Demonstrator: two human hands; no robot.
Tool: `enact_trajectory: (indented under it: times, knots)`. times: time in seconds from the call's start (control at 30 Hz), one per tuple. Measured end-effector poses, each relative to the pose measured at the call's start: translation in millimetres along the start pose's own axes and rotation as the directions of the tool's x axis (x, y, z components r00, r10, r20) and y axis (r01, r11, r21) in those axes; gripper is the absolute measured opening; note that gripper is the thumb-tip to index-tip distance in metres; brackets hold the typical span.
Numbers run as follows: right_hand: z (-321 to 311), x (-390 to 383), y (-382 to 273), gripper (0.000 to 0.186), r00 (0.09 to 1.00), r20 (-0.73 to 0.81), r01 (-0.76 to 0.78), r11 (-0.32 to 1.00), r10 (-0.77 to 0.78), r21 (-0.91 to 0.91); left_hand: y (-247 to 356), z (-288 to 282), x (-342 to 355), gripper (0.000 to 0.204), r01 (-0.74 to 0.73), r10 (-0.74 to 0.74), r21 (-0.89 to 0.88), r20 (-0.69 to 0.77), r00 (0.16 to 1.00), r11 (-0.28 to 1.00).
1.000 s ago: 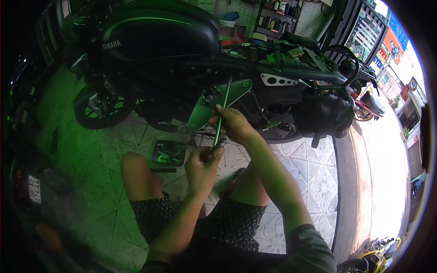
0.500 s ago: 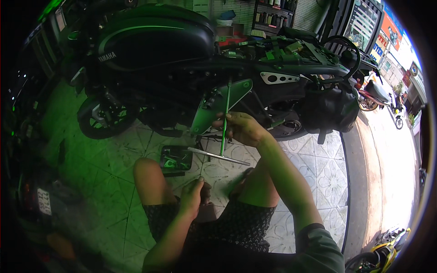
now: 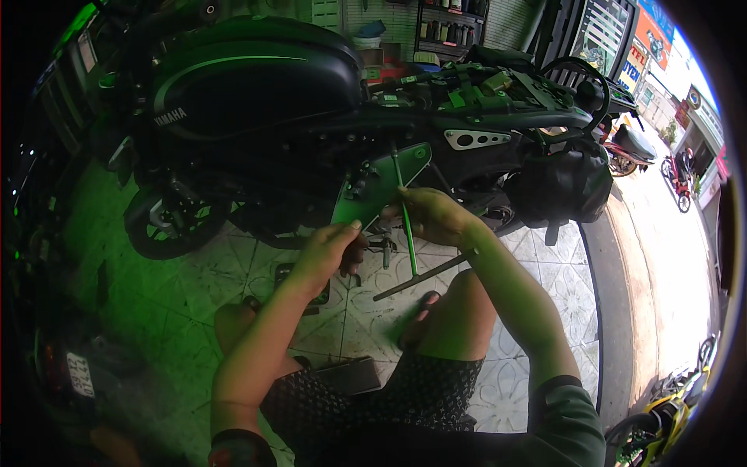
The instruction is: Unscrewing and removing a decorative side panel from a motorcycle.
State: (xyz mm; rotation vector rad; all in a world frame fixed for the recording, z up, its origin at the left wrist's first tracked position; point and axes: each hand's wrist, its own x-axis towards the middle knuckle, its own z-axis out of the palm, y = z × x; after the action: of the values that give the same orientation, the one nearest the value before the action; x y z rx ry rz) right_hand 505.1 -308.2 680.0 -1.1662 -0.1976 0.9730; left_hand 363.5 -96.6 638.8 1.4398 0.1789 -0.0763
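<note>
Hands: two, left hand (image 3: 320, 253), right hand (image 3: 437, 218). T-wrench (image 3: 409, 241): one. Side panel (image 3: 375, 193): one. Tank (image 3: 257, 82): one. Silver bracket (image 3: 476, 138): one, three holes (image 3: 465, 141). Clearly visible motorcycles: four; black bike (image 3: 296, 144) one, red bikes (image 3: 682, 181) two, yellow bike (image 3: 665, 420) one. Shelf bottles (image 3: 443, 33): several, too small to count.

Tank (image 3: 253, 82): smooth, glossy. Below right of tank: T-bar (image 3: 411, 247), bare metal, dull sheen; panel (image 3: 382, 184), smooth, satin. Farther right of tank: 1 bracket (image 3: 476, 140), bright metal; 1 bag (image 3: 557, 188), matt, creased. Below tank: shorts (image 3: 443, 383), matt cloth; tiles (image 3: 533, 315), smooth.
</note>
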Motion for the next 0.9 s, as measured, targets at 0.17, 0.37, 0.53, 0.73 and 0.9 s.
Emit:
enact_trajectory:
  times: [0.17, 0.37, 0.53, 0.73, 0.9]
  knots:
    - [-32, 14, 6, 0.032, 0.994, 0.103, 0.061, 0.989, -0.047, -0.133, 4, 15, 39, 0.039, -0.002, 0.002, -0.004, 0.192, 0.981, 1.000]
    - [-25, 21, -1, 0.034, 0.999, 0.033, -0.008, 0.941, 0.020, -0.337, 6, 12, 49, 0.044, 0.200, -0.115, -0.170, 0.412, 0.904, 0.965]
    - [-11, 20, -19, 0.034, 0.996, -0.058, -0.078, 0.979, 0.069, -0.189, -6, 11, 56, 0.044, 0.180, -0.044, -0.202, 0.539, 0.841, 0.963]
    - [-16, 32, -13, 0.040, 0.998, -0.053, 0.004, 0.968, -0.018, -0.251, -23, 22, 68, 0.040, 0.135, 0.010, -0.224, 0.547, 0.837, 0.965]
    - [-16, 39, -19, 0.046, 0.995, -0.094, -0.013, 0.905, -0.030, -0.424, -12, 21, 66, 0.038, 0.166, 0.021, -0.259, 0.592, 0.805, 0.952]
